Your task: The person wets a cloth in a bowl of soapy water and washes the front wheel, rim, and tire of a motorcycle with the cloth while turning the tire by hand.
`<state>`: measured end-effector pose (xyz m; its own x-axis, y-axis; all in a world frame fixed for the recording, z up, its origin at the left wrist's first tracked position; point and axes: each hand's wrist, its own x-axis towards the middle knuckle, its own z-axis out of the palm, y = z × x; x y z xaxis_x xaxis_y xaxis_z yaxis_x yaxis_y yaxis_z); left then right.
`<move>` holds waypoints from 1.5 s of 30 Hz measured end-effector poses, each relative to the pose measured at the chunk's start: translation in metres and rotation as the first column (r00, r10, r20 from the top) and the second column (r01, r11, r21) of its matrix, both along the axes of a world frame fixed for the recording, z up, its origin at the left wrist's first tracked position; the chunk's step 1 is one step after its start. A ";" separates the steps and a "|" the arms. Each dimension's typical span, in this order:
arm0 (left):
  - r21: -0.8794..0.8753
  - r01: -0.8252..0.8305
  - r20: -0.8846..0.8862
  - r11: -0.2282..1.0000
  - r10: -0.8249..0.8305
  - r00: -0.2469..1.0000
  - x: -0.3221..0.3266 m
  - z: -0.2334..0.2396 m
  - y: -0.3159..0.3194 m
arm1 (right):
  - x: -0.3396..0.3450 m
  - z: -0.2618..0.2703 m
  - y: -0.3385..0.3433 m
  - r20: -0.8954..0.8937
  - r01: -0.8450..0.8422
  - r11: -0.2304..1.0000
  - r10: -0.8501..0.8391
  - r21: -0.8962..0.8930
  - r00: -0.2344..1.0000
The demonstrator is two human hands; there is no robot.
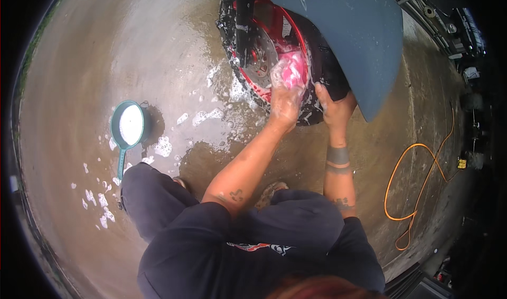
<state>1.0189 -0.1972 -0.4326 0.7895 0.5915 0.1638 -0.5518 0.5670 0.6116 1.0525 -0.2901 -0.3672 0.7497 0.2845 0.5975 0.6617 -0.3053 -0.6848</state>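
My left hand, wet with suds, presses a soapy pink sponge to the inner side of a motorcycle wheel's red rim. Left of that hand sit the brake disc and a black fork leg. On the near side of the wheel, my right hand holds the black tire; its thumb lies on the tread side and its fingers are hidden. A blue-grey body panel hangs over the tire. Foam clings to tire and rim.
A green dipper full of white suds stands on the wet concrete floor to the left. Foam patches dot the floor. At right lies a looped orange cord. Dark metal equipment lines the right edge.
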 end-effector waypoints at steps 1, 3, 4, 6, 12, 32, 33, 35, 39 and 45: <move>0.547 -0.131 -0.256 0.827 0.314 0.914 -0.009 -0.008 -0.016 | 0.004 0.000 -0.008 0.006 -0.001 1.000 0.002 -0.024 1.000; 0.271 0.097 -0.370 0.958 0.010 0.929 -0.017 -0.014 -0.016 | 0.005 0.002 -0.016 0.037 -0.001 0.999 0.002 -0.036 0.999; 0.274 0.080 -0.381 0.958 0.032 0.924 -0.021 -0.024 -0.006 | 0.001 0.004 -0.008 0.025 -0.023 0.999 0.023 -0.032 0.999; 0.239 0.242 -0.413 0.940 -0.127 0.902 -0.019 -0.034 0.008 | 0.000 0.011 -0.002 -0.010 -0.057 0.994 0.057 -0.096 0.998; 0.442 0.077 -0.063 0.894 -0.055 0.997 -0.020 -0.006 0.002 | 0.025 -0.028 -0.033 -0.225 -0.083 0.958 0.147 0.275 0.963; 0.061 0.162 -0.126 0.985 -0.153 0.980 0.053 0.025 0.008 | 0.064 -0.072 -0.043 -0.001 0.001 0.992 -0.001 -0.123 1.000; -0.022 0.111 -0.179 0.994 -0.114 0.977 0.060 0.031 0.009 | 0.065 -0.072 -0.040 -0.096 -0.013 1.000 0.013 -0.005 0.995; -0.149 0.033 -0.271 0.988 -0.073 0.960 0.065 0.039 0.016 | 0.058 -0.075 -0.038 -0.195 -0.038 0.992 0.061 0.121 0.979; -0.032 0.104 -0.382 0.994 -0.108 0.918 0.053 0.026 -0.003 | 0.069 -0.080 -0.066 0.080 0.046 0.989 -0.035 -0.141 0.996; 0.538 -0.137 -0.458 0.832 0.425 0.781 -0.005 0.023 -0.039 | 0.037 -0.052 -0.061 0.201 0.100 0.976 -0.060 -0.193 0.978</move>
